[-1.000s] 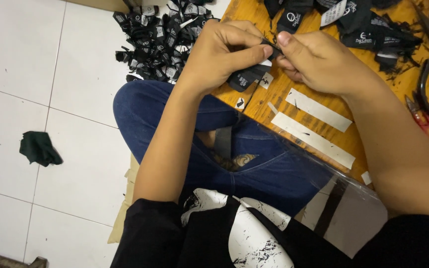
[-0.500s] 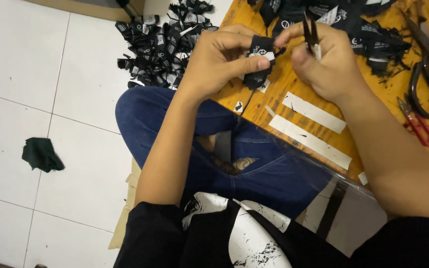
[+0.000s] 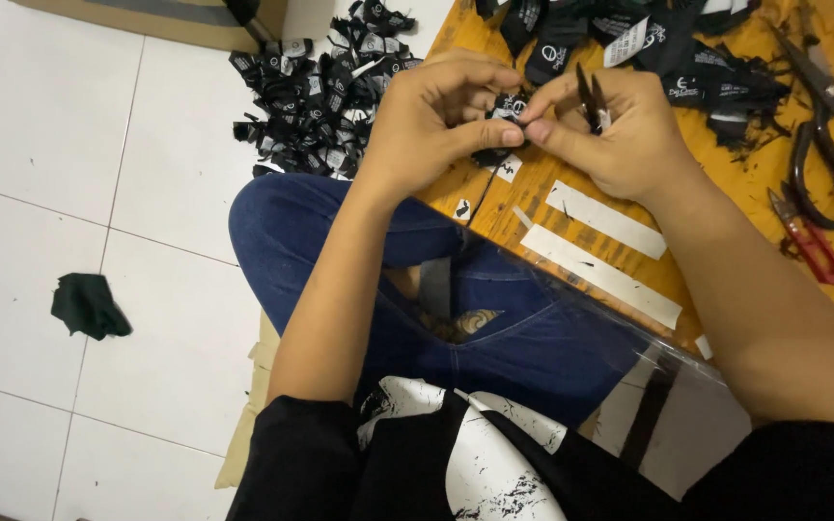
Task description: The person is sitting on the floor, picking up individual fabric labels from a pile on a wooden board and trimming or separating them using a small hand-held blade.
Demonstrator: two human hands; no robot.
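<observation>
**Small black label pinched between your hands**

Your left hand (image 3: 436, 121) and right hand (image 3: 620, 130) meet above the near edge of the wooden table (image 3: 533, 207), both grips closed on one small black fabric label (image 3: 502, 118). It is dark woven cloth with white print, crumpled, mostly hidden by your fingertips. Your right hand also holds a thin dark tool (image 3: 587, 96) upright. A heap of similar labels (image 3: 316, 92) lies on the floor beside your left hand.

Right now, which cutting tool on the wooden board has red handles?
The small thread snips at the board's right edge: red handles, lying beside the large black-handled scissors. The third, a dark pair, is in the right hand.
</observation>
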